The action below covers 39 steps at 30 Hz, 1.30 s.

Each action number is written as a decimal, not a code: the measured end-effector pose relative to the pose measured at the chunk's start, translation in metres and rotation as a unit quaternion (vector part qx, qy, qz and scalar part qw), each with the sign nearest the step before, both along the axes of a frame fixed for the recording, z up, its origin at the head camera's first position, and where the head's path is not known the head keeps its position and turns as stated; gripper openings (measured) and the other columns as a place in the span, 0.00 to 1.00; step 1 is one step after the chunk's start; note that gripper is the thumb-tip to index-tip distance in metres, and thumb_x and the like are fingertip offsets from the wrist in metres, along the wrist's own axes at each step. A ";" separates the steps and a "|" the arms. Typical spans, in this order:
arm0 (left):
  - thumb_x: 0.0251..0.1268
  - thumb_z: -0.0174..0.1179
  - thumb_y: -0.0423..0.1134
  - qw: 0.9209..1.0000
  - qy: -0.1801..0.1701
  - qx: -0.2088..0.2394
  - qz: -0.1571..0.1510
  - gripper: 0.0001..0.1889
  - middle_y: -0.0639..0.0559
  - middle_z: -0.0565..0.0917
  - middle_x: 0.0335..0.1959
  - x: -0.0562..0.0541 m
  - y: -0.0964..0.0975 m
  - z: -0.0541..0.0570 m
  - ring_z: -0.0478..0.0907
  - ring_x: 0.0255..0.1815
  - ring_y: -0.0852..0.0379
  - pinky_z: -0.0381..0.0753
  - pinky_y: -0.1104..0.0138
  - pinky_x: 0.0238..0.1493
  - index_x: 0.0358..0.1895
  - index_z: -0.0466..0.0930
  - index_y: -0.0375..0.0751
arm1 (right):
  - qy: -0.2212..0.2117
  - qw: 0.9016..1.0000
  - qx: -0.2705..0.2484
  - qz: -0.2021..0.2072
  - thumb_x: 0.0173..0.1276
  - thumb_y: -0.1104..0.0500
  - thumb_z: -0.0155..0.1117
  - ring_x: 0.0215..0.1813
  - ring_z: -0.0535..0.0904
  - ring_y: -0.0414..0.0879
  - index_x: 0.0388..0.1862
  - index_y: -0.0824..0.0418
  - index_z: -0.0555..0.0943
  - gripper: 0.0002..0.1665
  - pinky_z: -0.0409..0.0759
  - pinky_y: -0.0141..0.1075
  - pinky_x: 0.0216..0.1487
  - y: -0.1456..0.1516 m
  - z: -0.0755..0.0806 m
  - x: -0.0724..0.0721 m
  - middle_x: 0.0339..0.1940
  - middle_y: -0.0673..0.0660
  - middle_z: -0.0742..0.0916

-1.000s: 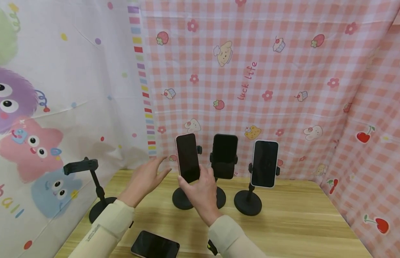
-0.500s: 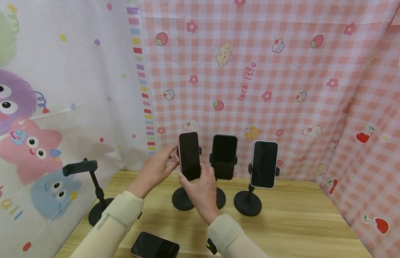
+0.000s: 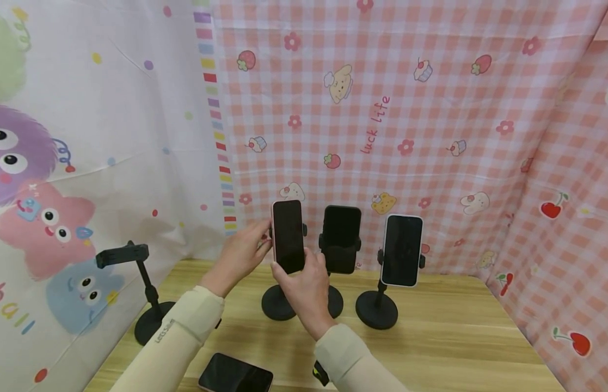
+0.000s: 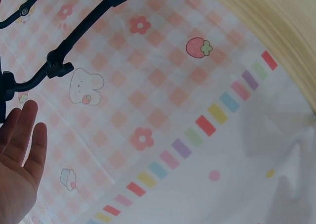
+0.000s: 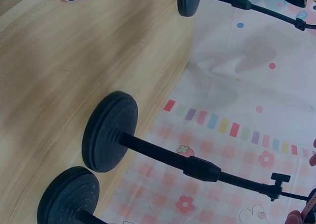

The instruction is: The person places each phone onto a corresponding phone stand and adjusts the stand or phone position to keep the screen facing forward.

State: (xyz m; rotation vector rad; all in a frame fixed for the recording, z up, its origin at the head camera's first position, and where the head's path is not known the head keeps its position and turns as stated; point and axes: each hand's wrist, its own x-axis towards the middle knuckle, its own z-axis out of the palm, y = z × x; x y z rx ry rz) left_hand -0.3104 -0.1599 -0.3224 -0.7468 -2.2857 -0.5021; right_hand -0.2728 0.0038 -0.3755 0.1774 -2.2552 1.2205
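A dark-screened phone (image 3: 288, 237) with a pinkish edge stands upright against the holder of a black phone stand (image 3: 278, 302). My right hand (image 3: 306, 291) grips its lower end, thumb on the left and fingers on the right. Along the phone's left side, my left hand (image 3: 241, 253) reaches its fingertips to the holder's side arm; whether they press the arm or the phone I cannot tell. The left wrist view shows straight fingers on the left hand (image 4: 19, 174) beside the stand's holder. Only fingertips of the right hand (image 5: 294, 217) appear in the right wrist view.
Two more stands carry phones to the right: a black phone (image 3: 341, 238) and a white-edged phone (image 3: 403, 250). A stand with a bare holder (image 3: 122, 254) is at the left. Another phone (image 3: 236, 373) lies on the wooden table (image 3: 441, 337) in front. Patterned cloth hangs behind.
My left hand has moved right and up to the phone's left side. The phone has shifted slightly right and straightened against the holder, with my right hand still gripping its lower end.
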 end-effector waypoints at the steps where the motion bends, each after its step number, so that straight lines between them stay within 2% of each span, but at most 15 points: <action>1: 0.66 0.64 0.33 1.000 0.004 0.001 -0.003 0.13 0.44 0.83 0.41 0.000 0.000 0.000 0.82 0.40 0.50 0.82 0.54 0.37 0.52 0.77 0.41 | -0.001 1.000 0.000 0.000 0.57 0.35 0.72 0.39 0.74 0.47 0.57 0.63 0.79 0.40 0.75 0.44 0.41 0.000 0.000 0.000 0.42 0.55 0.77; 8: 0.65 0.65 0.32 1.000 0.018 0.000 -0.005 0.08 0.46 0.83 0.37 0.002 0.000 -0.001 0.81 0.36 0.51 0.81 0.56 0.35 0.43 0.76 0.41 | 0.007 1.000 -0.003 0.002 0.57 0.36 0.73 0.37 0.73 0.47 0.55 0.62 0.79 0.38 0.74 0.43 0.39 -0.002 0.000 -0.002 0.40 0.54 0.77; 15: 0.65 0.65 0.32 1.000 0.002 0.016 -0.019 0.12 0.48 0.83 0.41 0.007 -0.001 0.000 0.82 0.38 0.51 0.81 0.56 0.36 0.49 0.79 0.45 | 0.003 1.000 -0.009 0.006 0.57 0.32 0.70 0.40 0.76 0.49 0.57 0.62 0.79 0.42 0.77 0.45 0.42 -0.002 0.001 -0.003 0.45 0.56 0.78; 20: 0.65 0.65 0.31 0.999 -0.007 0.027 -0.025 0.11 0.49 0.84 0.40 0.008 -0.001 0.001 0.83 0.40 0.52 0.82 0.56 0.38 0.48 0.79 0.45 | 0.013 1.000 -0.014 0.008 0.57 0.33 0.70 0.42 0.77 0.50 0.56 0.62 0.79 0.41 0.78 0.46 0.43 -0.003 0.003 -0.005 0.46 0.57 0.78; 22: 0.66 0.65 0.31 0.999 -0.025 0.035 -0.030 0.11 0.49 0.84 0.41 0.008 -0.001 0.003 0.84 0.40 0.52 0.82 0.56 0.39 0.48 0.79 0.44 | 0.012 1.000 -0.013 0.008 0.58 0.33 0.71 0.42 0.77 0.50 0.57 0.63 0.78 0.41 0.78 0.47 0.43 -0.004 0.003 -0.005 0.47 0.57 0.78; 25: 0.66 0.65 0.32 0.995 -0.080 0.051 -0.041 0.11 0.49 0.84 0.44 0.009 -0.002 0.006 0.84 0.42 0.51 0.83 0.55 0.42 0.50 0.80 0.44 | 0.006 1.000 -0.012 0.007 0.57 0.33 0.71 0.44 0.77 0.51 0.60 0.63 0.77 0.44 0.78 0.48 0.45 -0.005 0.004 -0.005 0.47 0.58 0.78; 30: 0.69 0.61 0.33 0.980 -0.174 0.073 -0.062 0.10 0.50 0.84 0.45 0.012 -0.005 0.014 0.83 0.42 0.52 0.82 0.55 0.43 0.50 0.79 0.45 | 0.005 1.000 -0.009 0.000 0.56 0.34 0.72 0.46 0.77 0.52 0.61 0.64 0.77 0.45 0.78 0.49 0.47 -0.006 0.004 -0.005 0.49 0.59 0.78; 34: 0.70 0.57 0.36 0.973 -0.207 0.079 -0.067 0.08 0.50 0.83 0.44 0.014 -0.007 0.018 0.82 0.42 0.52 0.82 0.56 0.42 0.49 0.78 0.45 | 0.008 1.000 -0.006 -0.005 0.56 0.35 0.73 0.48 0.78 0.54 0.62 0.64 0.77 0.44 0.79 0.50 0.48 -0.006 0.003 -0.005 0.50 0.60 0.78; 39: 0.73 0.58 0.44 0.970 -0.219 0.082 -0.068 0.10 0.50 0.83 0.41 0.016 -0.007 0.020 0.82 0.41 0.53 0.82 0.56 0.43 0.49 0.78 0.44 | 0.006 1.000 -0.009 -0.007 0.56 0.36 0.74 0.50 0.78 0.55 0.62 0.64 0.76 0.44 0.78 0.51 0.51 -0.008 0.002 -0.005 0.53 0.61 0.77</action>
